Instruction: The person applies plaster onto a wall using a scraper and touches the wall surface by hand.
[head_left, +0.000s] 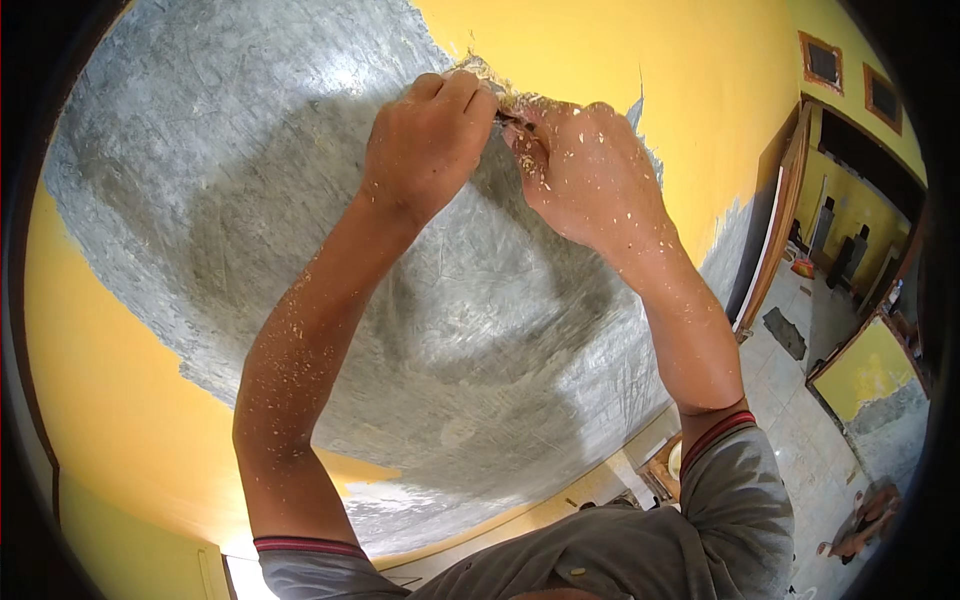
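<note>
Both my hands are raised to a wall where yellow paint meets a broad grey bare patch. My left hand is closed, its fingers curled at the ragged paint edge. Close beside it, my right hand is closed around a thin dark tool, of which only a small part shows between the hands. Whether the left fingers also grip the tool is hidden. Crumpled paint peelings stick up above my left knuckles. Pale paint flecks dot both hands and forearms.
A doorway with an open wooden door stands at the right. On the tiled floor lie a dark flat piece and a brown crumpled heap. A yellow and grey panel leans nearby. Wooden items lie below my right arm.
</note>
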